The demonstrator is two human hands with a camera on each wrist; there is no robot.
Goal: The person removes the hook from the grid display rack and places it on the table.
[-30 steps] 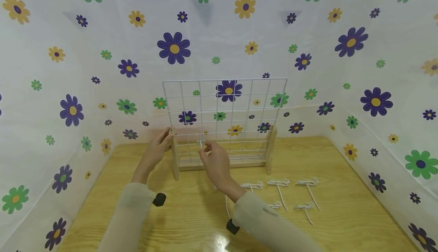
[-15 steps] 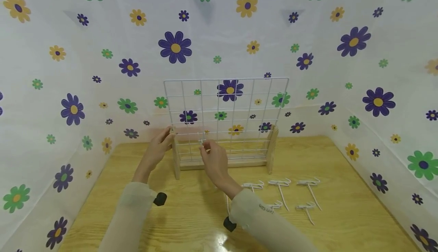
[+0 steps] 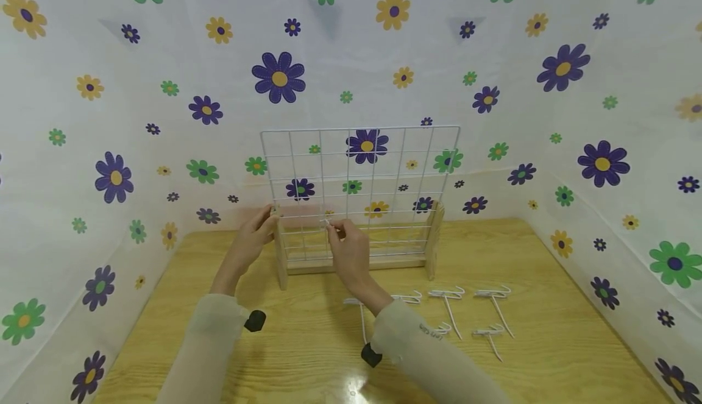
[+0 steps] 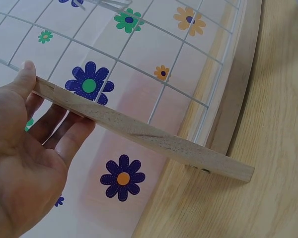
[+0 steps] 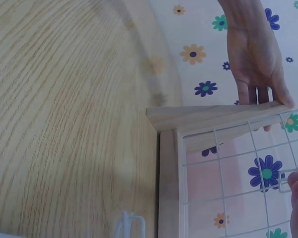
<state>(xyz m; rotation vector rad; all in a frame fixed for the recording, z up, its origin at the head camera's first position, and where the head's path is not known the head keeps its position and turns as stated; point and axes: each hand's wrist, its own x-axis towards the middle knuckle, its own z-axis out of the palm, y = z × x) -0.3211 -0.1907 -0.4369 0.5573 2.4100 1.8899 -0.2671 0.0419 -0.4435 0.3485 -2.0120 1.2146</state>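
Note:
A white wire grid panel [image 3: 360, 128] stands upright in a wooden stand. My left hand [image 3: 249, 242] holds the top of the stand's left wooden post [image 4: 149, 136], thumb on one side and fingers on the other, as the left wrist view shows. At the lower left of the grid, my right hand [image 3: 352, 258] pinches a white wire hook [image 5: 283, 181] between thumb and fingers. The hook's end is at the grid wires; most of it is hidden by the fingers, and I cannot tell whether it is hung on a wire.
Several white hooks lie on the wood-grain table [image 3: 296, 355] in front of the stand, one of them a short hook [image 3: 488, 332] at the right. My right forearm partly covers others. A flower-patterned cloth [image 3: 219, 69] encloses the table's back and sides.
My right hand has shifted slightly up and right at the grid, with the hook, and now hides more of it. My left hand has stayed on the post.

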